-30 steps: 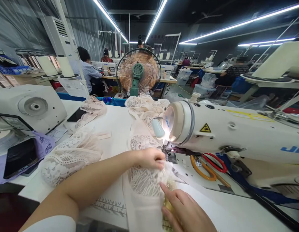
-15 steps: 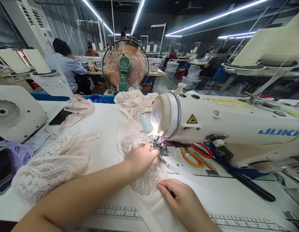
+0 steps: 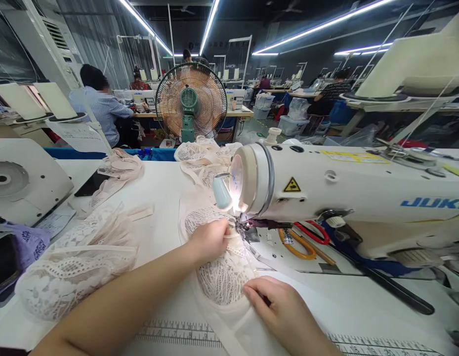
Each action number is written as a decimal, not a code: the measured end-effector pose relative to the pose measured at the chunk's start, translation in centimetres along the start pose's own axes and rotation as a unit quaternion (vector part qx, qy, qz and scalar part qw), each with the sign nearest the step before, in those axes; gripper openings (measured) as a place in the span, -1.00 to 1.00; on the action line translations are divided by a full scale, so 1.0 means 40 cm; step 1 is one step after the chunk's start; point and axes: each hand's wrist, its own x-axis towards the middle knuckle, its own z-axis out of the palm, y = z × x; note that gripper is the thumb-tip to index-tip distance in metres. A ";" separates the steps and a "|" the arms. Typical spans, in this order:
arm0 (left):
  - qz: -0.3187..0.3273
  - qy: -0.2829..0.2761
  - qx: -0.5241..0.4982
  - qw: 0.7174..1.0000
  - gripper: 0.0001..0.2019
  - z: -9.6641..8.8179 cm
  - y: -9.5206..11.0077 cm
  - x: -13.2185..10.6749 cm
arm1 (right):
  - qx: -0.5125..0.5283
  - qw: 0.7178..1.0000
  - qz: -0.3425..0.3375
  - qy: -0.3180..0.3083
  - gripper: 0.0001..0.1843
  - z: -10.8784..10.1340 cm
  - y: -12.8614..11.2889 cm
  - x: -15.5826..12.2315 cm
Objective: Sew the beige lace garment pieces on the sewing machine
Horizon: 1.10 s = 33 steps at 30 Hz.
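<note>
A pale pink lace garment piece (image 3: 224, 277) lies on the white table (image 3: 166, 188) under the needle of a white Juki sewing machine (image 3: 348, 190). My left hand (image 3: 209, 240) is closed on the lace right beside the presser foot (image 3: 244, 228), fingers pinching the fabric edge. My right hand (image 3: 284, 309) rests nearer me with fingers curled, pressing the lower edge of the same lace down on the table. The machine's lamp lights the needle area.
A heap of lace pieces (image 3: 77, 262) lies at the left, more lace (image 3: 205, 155) behind the machine. Orange and red scissors (image 3: 303, 240) lie under the machine arm. A standing fan (image 3: 192, 101) and other seated workers (image 3: 99, 106) are behind. A phone (image 3: 3, 259) lies far left.
My left hand has slid forward with the lace toward the presser foot. The right hand moved from gripping bunched lace to pressing it flat. The view shifted right.
</note>
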 end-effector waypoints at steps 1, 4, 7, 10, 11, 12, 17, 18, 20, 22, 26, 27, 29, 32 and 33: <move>0.006 0.011 -0.006 1.000 -0.87 0.005 0.000 -0.002 | 0.002 1.000 0.002 -0.004 -0.63 -0.001 -0.001 0.001; 0.023 0.027 -0.008 0.999 -0.76 0.018 0.002 -0.007 | 0.010 1.000 0.006 -0.012 -0.63 -0.002 -0.001 0.001; 0.036 0.008 0.038 0.999 -0.75 0.021 0.007 -0.010 | 0.013 1.000 0.008 -0.011 -0.62 -0.004 -0.002 0.002; 0.039 -0.025 0.090 0.995 -0.75 0.018 0.014 -0.013 | 0.011 1.000 0.007 -0.009 -0.62 -0.006 -0.003 0.003; 0.036 -0.035 0.100 0.994 -0.73 0.018 0.017 -0.014 | 0.009 1.000 0.008 -0.009 -0.62 -0.006 -0.003 0.004; 0.036 -0.042 0.110 0.992 -0.72 0.019 0.019 -0.016 | 0.007 1.000 0.008 -0.008 -0.62 -0.007 -0.003 0.006; 0.075 -0.041 0.156 0.984 -0.72 0.029 0.027 -0.015 | -0.004 1.000 -0.003 0.001 -0.61 -0.011 0.003 0.014; 0.077 -0.041 0.159 0.983 -0.72 0.031 0.029 -0.013 | -0.008 1.000 -0.005 0.007 -0.61 -0.012 0.006 0.015; 0.076 -0.042 0.160 0.983 -0.70 0.032 0.031 -0.008 | -0.013 1.000 -0.006 0.019 -0.61 -0.013 0.011 0.019; 0.071 -0.042 0.157 0.984 -0.70 0.032 0.034 -0.004 | -0.013 1.000 -0.003 0.028 -0.61 -0.013 0.014 0.023; 0.061 -0.029 0.151 0.986 -0.77 0.030 0.038 0.002 | -0.013 0.999 -0.001 0.033 -0.61 -0.014 0.013 0.030; 0.059 -0.026 0.150 0.987 -0.78 0.029 0.039 0.003 | -0.015 0.999 0.000 0.033 -0.61 -0.015 0.011 0.031; 0.056 -0.023 0.148 0.987 -0.80 0.029 0.038 0.005 | -0.020 0.999 0.001 0.033 -0.60 -0.017 0.008 0.034; 0.057 -0.018 0.147 0.987 -0.81 0.031 0.035 0.007 | -0.021 0.999 0.000 0.031 -0.60 -0.018 0.007 0.037; 0.059 -0.016 0.147 0.987 -0.81 0.031 0.034 0.008 | -0.019 0.999 0.000 0.029 -0.61 -0.018 0.007 0.038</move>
